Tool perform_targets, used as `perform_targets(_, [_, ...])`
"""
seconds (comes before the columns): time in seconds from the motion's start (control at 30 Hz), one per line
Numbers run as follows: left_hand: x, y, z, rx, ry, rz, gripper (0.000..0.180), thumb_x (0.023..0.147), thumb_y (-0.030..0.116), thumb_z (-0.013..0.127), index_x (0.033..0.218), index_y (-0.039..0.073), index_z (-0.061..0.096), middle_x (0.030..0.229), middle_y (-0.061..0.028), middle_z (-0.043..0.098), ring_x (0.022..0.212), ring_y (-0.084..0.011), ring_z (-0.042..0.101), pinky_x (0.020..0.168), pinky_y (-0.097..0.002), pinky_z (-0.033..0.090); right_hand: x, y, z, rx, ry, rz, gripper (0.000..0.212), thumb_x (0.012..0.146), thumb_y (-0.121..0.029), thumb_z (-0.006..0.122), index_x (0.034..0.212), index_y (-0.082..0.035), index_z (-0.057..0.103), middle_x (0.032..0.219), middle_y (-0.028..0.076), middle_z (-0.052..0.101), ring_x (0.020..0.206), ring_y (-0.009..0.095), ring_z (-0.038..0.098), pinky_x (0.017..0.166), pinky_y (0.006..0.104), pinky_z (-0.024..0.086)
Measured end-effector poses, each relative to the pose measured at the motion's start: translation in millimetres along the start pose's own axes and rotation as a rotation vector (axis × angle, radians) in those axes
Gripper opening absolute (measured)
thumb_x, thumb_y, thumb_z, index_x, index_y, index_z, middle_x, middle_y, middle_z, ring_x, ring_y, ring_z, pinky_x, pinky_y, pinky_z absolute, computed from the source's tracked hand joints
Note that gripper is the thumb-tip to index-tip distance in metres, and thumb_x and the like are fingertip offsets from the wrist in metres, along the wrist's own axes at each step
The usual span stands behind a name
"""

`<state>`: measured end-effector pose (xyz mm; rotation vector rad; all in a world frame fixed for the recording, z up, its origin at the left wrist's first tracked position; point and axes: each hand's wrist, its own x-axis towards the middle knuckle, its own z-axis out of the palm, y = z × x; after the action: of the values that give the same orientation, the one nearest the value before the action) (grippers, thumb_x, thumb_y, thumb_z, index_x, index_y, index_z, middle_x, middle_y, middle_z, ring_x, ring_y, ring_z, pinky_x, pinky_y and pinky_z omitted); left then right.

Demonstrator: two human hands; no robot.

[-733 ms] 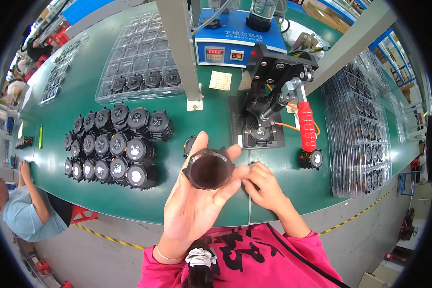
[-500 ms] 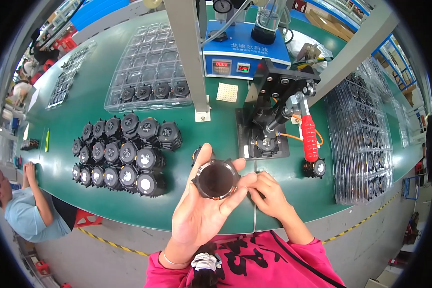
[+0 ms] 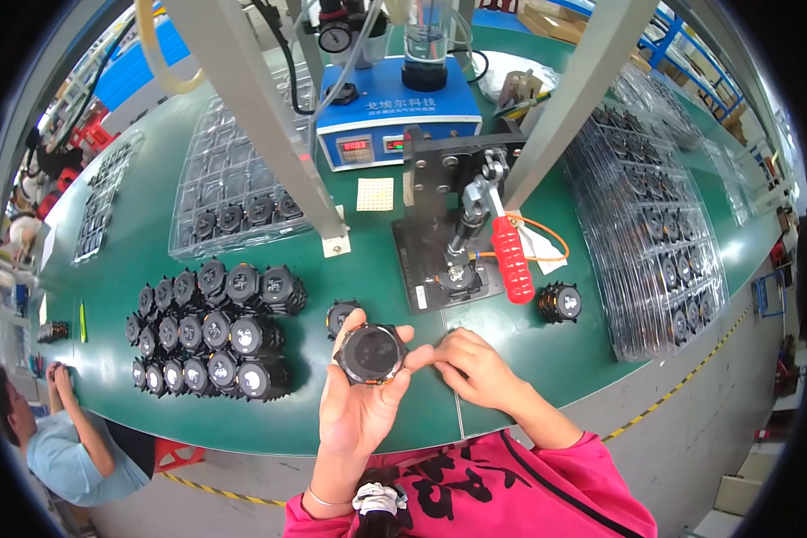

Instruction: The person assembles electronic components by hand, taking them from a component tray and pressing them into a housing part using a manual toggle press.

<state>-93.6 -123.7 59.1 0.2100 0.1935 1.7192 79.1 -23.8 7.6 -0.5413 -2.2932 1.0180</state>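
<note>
My left hand [image 3: 354, 417] holds a round black watch case [image 3: 370, 352] by its rim, its dark glossy face turned up. Close beside it, my right hand [image 3: 480, 372] has its fingers curled together, the tips by my left fingertips. Whatever those fingers pinch, if anything, is hidden. Partly behind my left hand, another black watch piece [image 3: 341, 316] lies on the green table [image 3: 332, 421]. Beyond my hands stands a black clamp press with a red handle [image 3: 513, 260]; a watch piece [image 3: 458, 277] sits under its plunger.
Stacked watch pieces [image 3: 215, 332] stand in rows at left. A small stack [image 3: 560, 303] is right of the press. Clear plastic trays [image 3: 641, 242] are piled at right, others [image 3: 242, 161] at back left. A blue tester [image 3: 399, 112] stands behind grey posts [image 3: 269, 117]. A co-worker [image 3: 72, 439] sits at left.
The whole view has shifted and tilted. My left hand still grips the watch case, whose face now shows less glare. More of the watch piece behind that hand is visible.
</note>
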Motion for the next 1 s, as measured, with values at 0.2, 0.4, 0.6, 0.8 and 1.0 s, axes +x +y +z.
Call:
perform_targets(0.2, [7,-10,-18,0.426,0.032,0.061,0.059,0.09,0.02,0.066,0.139,0.011,0.035,0.136,-0.0181,0.044,0.126,-0.0429,0.047,0.102,-0.0453,0.046,-1,-7,-3,0.189,0.253,0.097,0.032,0.084,0.0,0.06,0.116,-0.002,0.054,0.097,0.012,0.06,0.089,0.027,0.058,0.077,0.0353,0.048])
perform_targets(0.4, [9,-30,-34,0.864,0.04,0.079,0.061,0.079,-0.004,0.07,0.133,0.005,0.044,0.134,-0.013,0.045,0.123,-0.0263,0.049,0.099,-0.0435,0.047,37,1,-19,0.174,0.709,-0.375,0.064,0.086,-0.01,0.063,0.139,-0.004,0.029,0.142,0.023,0.027,0.125,0.034,0.044,0.095,0.0423,0.046])
perform_targets(0.6, [19,-41,-30,1.949,-0.212,0.259,0.056,0.07,0.011,0.078,0.12,0.005,0.055,0.126,-0.0148,0.053,0.111,-0.0363,0.051,0.095,-0.0407,0.046,93,-17,-75,-0.366,0.743,-0.602,0.03,0.078,-0.002,0.062,0.108,-0.005,0.06,0.113,0.013,0.061,0.099,0.032,0.059,0.088,0.0406,0.045])
perform_targets(0.8, [34,-66,-23,2.206,-0.346,0.249,0.048,0.073,0.017,0.076,0.115,0.005,0.059,0.124,-0.0128,0.055,0.113,-0.0341,0.049,0.094,-0.0441,0.043,154,-69,-115,0.201,0.652,-0.189,0.051,0.092,-0.014,0.061,0.135,0.001,0.039,0.102,0.012,0.063,0.081,0.018,0.057,0.074,0.0293,0.045])
perform_targets(1.0, [89,-60,-21,2.395,-0.188,0.495,0.049,0.075,0.017,0.071,0.12,0.003,0.057,0.123,-0.0178,0.054,0.119,-0.0331,0.048,0.093,-0.0407,0.043,49,-50,-80,-0.246,0.438,0.061,0.014,0.082,-0.001,0.063,0.096,0.001,0.059,0.093,0.015,0.062,0.087,0.033,0.061,0.074,0.0383,0.049])
